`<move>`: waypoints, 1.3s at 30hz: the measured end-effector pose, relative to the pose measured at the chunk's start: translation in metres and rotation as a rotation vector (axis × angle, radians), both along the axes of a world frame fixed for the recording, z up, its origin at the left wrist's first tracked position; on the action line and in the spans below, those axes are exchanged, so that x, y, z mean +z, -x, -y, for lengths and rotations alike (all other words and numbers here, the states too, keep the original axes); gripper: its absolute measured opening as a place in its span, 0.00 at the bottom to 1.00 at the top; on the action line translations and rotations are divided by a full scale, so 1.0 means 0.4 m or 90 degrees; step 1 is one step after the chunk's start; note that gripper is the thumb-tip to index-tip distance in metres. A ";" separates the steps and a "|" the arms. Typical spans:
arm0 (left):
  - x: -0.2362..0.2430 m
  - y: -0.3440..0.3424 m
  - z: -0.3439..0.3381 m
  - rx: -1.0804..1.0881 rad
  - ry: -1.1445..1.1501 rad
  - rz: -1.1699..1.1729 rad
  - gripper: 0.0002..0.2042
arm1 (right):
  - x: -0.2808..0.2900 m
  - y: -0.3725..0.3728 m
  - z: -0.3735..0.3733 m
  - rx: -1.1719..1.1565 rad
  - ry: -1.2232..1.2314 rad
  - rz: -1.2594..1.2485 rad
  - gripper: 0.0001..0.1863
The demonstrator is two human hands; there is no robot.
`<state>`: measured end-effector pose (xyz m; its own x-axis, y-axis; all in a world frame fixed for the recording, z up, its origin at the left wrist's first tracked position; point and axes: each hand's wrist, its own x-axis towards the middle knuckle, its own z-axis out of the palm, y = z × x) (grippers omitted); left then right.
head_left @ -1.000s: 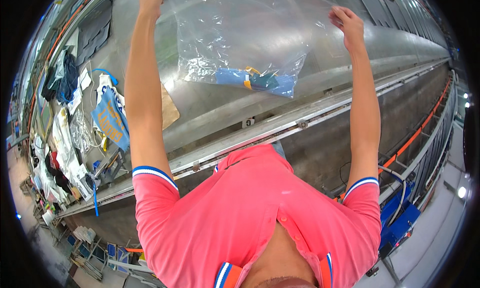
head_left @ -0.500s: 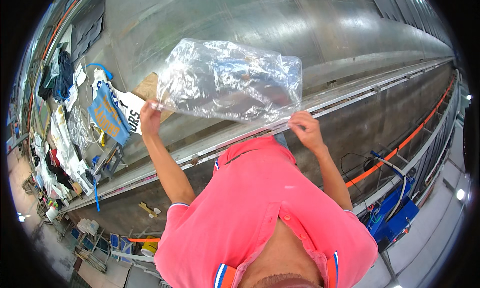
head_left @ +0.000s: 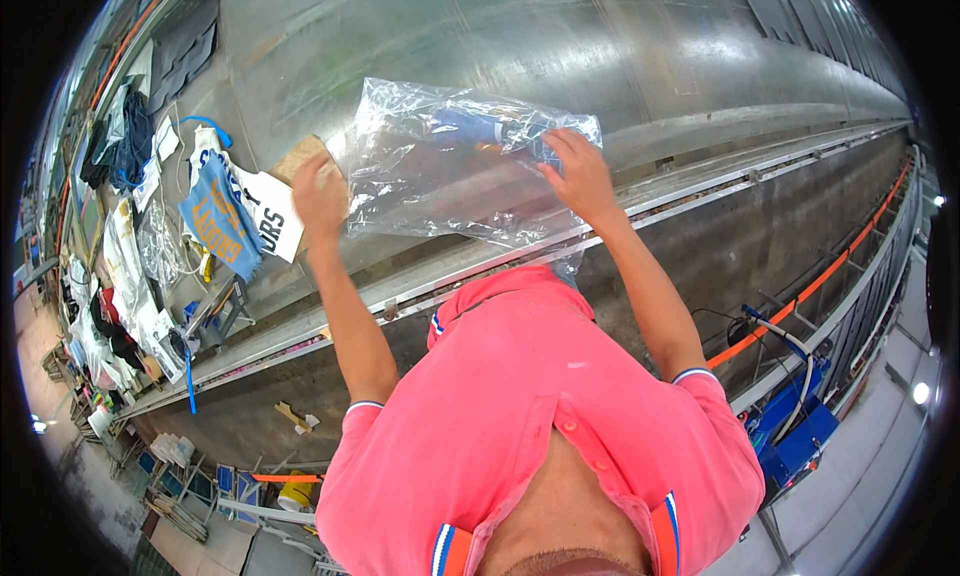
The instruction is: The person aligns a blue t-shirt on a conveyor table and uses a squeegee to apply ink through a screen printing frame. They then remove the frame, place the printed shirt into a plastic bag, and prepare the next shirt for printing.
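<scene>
Head view showed, at the far left, some dark garments (head_left: pixel 122 151) on a long grey metal table (head_left: pixel 310 86), and nearer to the person a heap of white cloth and plastic (head_left: pixel 118 266). To the right of these lay a light blue cloth piece (head_left: pixel 222 226) with orange lettering, and just beside it a white piece (head_left: pixel 278 219) with dark lettering. Next came a brown sheet (head_left: pixel 293 160), flat on the table and partly covered by the left hand (head_left: pixel 318 198). This hand was blurred, close to the left edge of a clear plastic bag (head_left: pixel 395 171); I could not tell whether its fingers were together or apart, or whether they gripped something. The bag lay in front of the person, wrinkled and shiny, its near edge over the metal rail (head_left: pixel 700 194) of the table. A blue folded item (head_left: pixel 462 126) was inside, toward the far side. The right hand (head_left: pixel 578 174) was above the right part of the bag, with thumb and forefinger apart, the fingertips seemingly on the film. Farther right, beyond an orange strip (head_left: pixel 790 304), stood a blue machine (head_left: pixel 805 438).
</scene>
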<state>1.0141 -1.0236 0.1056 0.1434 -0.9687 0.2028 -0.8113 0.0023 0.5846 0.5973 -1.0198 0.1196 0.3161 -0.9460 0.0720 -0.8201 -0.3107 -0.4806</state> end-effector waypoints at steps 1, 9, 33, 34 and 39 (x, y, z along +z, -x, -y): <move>0.020 0.096 0.052 -0.067 0.055 -0.029 0.16 | -0.029 -0.013 0.020 0.038 0.067 -0.046 0.27; -0.116 0.385 0.193 -0.482 -0.147 0.310 0.39 | -0.187 0.016 0.096 0.087 -0.037 -0.100 0.29; -0.131 0.170 0.293 -0.472 -0.446 0.083 0.35 | -0.068 0.226 0.316 0.016 -0.252 -0.084 0.36; -0.112 0.184 0.270 -0.458 -0.392 0.137 0.34 | -0.056 0.212 0.285 0.068 -0.263 -0.048 0.36; -0.013 0.240 0.167 -0.395 -0.062 0.427 0.29 | 0.028 0.121 0.080 0.287 -0.133 -0.166 0.38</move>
<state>0.9182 -1.0905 0.1004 -0.5257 -0.8501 -0.0312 -0.8507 0.5256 0.0121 0.5487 -1.0516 0.1308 0.6745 -0.6992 -0.2370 -0.7283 -0.5777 -0.3685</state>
